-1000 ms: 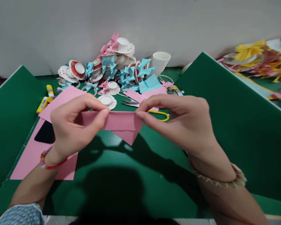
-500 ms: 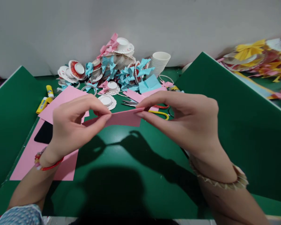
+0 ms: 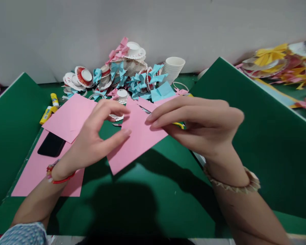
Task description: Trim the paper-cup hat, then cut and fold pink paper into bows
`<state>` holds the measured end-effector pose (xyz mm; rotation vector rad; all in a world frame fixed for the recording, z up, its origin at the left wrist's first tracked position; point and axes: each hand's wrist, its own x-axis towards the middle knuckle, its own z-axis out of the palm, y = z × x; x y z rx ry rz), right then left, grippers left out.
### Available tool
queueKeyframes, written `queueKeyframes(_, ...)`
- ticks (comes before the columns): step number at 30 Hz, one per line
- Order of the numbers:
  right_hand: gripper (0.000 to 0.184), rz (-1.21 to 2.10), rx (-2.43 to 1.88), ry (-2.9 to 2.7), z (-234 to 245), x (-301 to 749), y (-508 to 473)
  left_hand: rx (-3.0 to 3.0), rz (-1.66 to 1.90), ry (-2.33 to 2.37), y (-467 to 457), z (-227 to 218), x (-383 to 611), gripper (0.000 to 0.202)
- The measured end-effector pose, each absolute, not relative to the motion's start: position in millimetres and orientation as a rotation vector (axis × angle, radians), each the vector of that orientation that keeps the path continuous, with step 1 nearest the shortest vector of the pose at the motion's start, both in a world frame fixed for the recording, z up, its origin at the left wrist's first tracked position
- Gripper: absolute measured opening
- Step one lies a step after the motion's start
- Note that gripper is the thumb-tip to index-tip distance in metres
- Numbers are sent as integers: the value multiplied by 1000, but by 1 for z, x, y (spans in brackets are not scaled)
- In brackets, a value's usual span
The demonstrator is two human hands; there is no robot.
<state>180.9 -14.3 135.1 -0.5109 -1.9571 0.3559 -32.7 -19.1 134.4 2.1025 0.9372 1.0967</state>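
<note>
A piece of pink paper (image 3: pixel 139 134) is held up above the green table, its face turned toward me and its lower corner pointing down. My right hand (image 3: pixel 201 126) pinches it at the right side, fingers in front and the thumb behind. At its left edge is my left hand (image 3: pixel 97 132), thumb and fingers apart, with the fingertips right by the paper; whether they touch it is hard to tell. Scissors with a yellow handle (image 3: pixel 179 125) lie behind the paper, mostly hidden.
Pink sheets (image 3: pixel 66 115) and a black phone (image 3: pixel 51 144) lie at the left, with glue sticks (image 3: pixel 46 114) beyond. Paper-plate crafts (image 3: pixel 117 69) and stacked paper cups (image 3: pixel 173 69) stand at the back. Green panels (image 3: pixel 260 129) flank both sides.
The pink paper has turned from nearly edge-on to face me and hangs tilted. My left hand has let go of its pinch and opened; my right hand has shifted its grip.
</note>
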Motion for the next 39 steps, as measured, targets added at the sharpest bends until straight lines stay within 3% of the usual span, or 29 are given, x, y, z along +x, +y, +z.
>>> queueKeyframes(2,23,425,-471,-1989,133,177,-13,1787,1056,960,-17,127,-26,56)
queueKeyframes(4,22,486,-518,-1949,130,172,-13,1455,1068,961,-15,121,-20,67)
queueKeyframes(6,21,578,-655,-1802,126,168,-13,1187,1157,978,-15,118,-14,61)
queueKeyframes(11,13,999,-987,-1568,117,159,-14,972,1446,992,-20,116,-6,22)
queueKeyframes(14,13,1042,-1067,-1533,116,158,-15,949,1493,978,-22,118,-7,17)
queueKeyframes(19,7,945,-1140,-1555,125,168,-15,1316,1424,1027,-15,129,-25,8)
queueKeyframes(23,6,956,-1138,-1707,132,174,-17,1738,1211,1093,-15,137,-31,18)
queueKeyframes(26,7,897,-1160,-1799,136,172,-22,1907,1146,1084,-19,136,-26,9)
queueKeyframes(39,13,652,-1121,-1827,144,167,-36,2242,1673,980,-26,118,-17,7)
